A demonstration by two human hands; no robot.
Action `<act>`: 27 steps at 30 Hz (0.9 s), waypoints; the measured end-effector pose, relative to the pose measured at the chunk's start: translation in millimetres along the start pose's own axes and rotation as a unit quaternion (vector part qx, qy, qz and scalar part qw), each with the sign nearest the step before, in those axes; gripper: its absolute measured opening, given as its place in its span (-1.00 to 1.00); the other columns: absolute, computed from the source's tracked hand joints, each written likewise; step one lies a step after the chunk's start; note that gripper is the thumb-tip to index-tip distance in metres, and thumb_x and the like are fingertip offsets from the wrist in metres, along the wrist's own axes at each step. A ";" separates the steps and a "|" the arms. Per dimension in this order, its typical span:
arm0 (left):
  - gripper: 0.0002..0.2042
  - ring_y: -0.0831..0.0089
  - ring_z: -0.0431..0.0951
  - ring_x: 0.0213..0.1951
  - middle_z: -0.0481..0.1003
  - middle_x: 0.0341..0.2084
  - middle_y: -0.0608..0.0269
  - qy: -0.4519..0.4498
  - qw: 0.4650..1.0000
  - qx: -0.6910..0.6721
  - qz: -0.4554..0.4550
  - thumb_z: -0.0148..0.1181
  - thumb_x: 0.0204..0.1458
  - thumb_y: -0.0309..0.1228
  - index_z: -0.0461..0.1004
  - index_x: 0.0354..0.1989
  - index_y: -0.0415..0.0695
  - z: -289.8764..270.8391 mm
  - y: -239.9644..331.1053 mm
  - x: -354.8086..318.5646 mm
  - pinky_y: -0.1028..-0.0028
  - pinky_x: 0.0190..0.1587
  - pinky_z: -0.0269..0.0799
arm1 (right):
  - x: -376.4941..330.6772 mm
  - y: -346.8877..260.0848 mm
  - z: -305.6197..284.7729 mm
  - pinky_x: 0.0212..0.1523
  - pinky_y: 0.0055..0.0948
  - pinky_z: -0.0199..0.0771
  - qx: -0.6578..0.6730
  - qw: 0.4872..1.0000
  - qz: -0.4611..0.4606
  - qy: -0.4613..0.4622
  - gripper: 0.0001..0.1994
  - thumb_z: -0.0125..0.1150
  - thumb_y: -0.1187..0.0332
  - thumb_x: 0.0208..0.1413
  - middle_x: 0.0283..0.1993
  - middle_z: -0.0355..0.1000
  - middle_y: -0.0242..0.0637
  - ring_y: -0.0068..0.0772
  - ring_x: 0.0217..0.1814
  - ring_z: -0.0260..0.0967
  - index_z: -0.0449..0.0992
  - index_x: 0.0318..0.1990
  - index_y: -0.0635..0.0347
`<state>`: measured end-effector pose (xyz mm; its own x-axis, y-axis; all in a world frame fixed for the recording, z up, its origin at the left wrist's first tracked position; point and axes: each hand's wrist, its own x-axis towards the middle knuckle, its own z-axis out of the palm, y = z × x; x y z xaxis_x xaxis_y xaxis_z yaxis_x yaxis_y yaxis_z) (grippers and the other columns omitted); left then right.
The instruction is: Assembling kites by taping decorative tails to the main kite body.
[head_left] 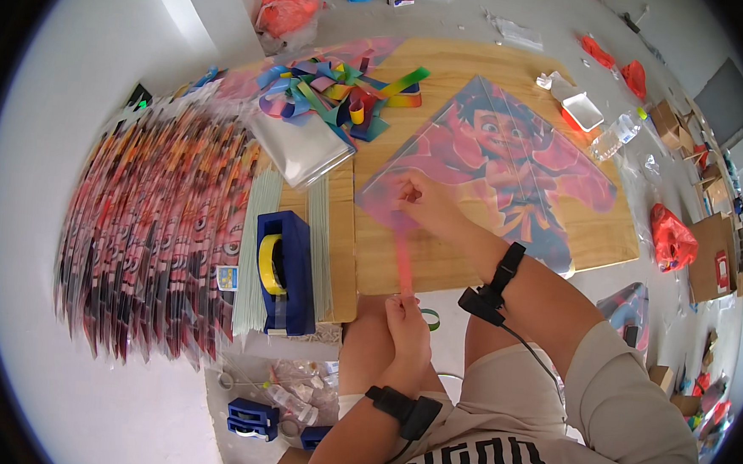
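A pink and purple kite (512, 160) with a cartoon figure lies flat on a low wooden board (438, 262). My right hand (424, 203) presses down on the kite's lower left corner, pinching the top end of a pink ribbon strip (404, 259). My left hand (406, 323) holds the ribbon's lower end by my knee, so the strip runs taut between both hands. A blue tape dispenser (288, 271) with a yellow roll stands just left of my hands.
A long fanned stack of printed kites (151, 227) covers the left side. A pile of rainbow ribbons (337, 94) and a clear plastic sheet pack (300, 147) lie at the board's far end. A plastic bottle (611, 138), white tray (581, 109), red bags and cardboard boxes sit right.
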<state>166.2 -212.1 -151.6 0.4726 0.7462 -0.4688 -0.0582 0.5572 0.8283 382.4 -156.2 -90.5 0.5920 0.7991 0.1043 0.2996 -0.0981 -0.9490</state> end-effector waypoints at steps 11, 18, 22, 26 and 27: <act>-0.78 0.64 0.28 -0.42 0.33 -0.46 0.37 -0.001 0.999 0.046 -0.018 0.04 0.36 -0.29 0.29 -0.26 -0.18 10.0 9.6 -12.2 0.58 -0.38 0.27 | -20.8 23.2 -11.9 -0.32 -0.62 0.32 0.006 0.998 0.015 0.065 -0.60 0.40 0.47 0.06 -0.35 0.44 -0.50 -0.70 -0.37 0.28 0.52 0.09 0.14; -0.86 0.71 0.25 -0.45 0.31 -0.48 0.45 -0.055 0.994 0.086 0.045 0.07 0.34 -0.38 0.32 -0.26 -0.13 -2.2 -9.3 -11.4 0.63 -0.41 0.19 | -34.4 4.3 -21.6 -0.28 -0.58 0.36 -0.002 0.997 0.024 0.072 -0.61 0.41 0.47 0.02 -0.35 0.43 -0.48 -0.64 -0.33 0.30 0.54 0.04 0.18; -0.81 0.67 0.29 -0.44 0.31 -0.49 0.44 -0.041 0.996 0.061 0.041 0.10 0.33 -0.33 0.35 -0.27 -0.18 2.5 -2.5 -15.7 0.61 -0.36 0.24 | -43.0 2.2 -25.8 -0.27 -0.54 0.36 0.023 0.995 0.019 0.100 -0.63 0.43 0.44 0.00 -0.36 0.43 -0.47 -0.60 -0.33 0.30 0.56 0.01 0.15; -0.86 0.66 0.36 -0.38 0.38 -0.43 0.42 -0.058 0.997 0.058 0.012 0.14 0.31 -0.37 0.36 -0.22 -0.16 1.4 -2.7 -16.0 0.63 -0.27 0.29 | -45.4 6.5 -30.0 -0.27 -0.54 0.36 -0.018 0.993 0.040 0.110 -0.65 0.42 0.42 0.01 -0.36 0.46 -0.48 -0.61 -0.33 0.29 0.57 0.00 0.16; -0.85 0.65 0.38 -0.37 0.39 -0.43 0.41 -0.053 0.995 0.080 0.014 0.15 0.30 -0.37 0.36 -0.23 -0.15 1.9 -4.7 -15.4 0.63 -0.25 0.31 | -46.7 8.1 -30.2 -0.27 -0.54 0.36 -0.027 0.993 0.040 0.103 -0.65 0.41 0.41 0.02 -0.35 0.47 -0.47 -0.61 -0.33 0.29 0.56 0.00 0.17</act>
<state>160.9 -226.8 -147.7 0.5634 0.7134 -0.4167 0.0638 0.4653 0.8828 379.7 -212.3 -94.1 0.7549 0.6492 0.0933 0.2814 -0.1920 -0.9402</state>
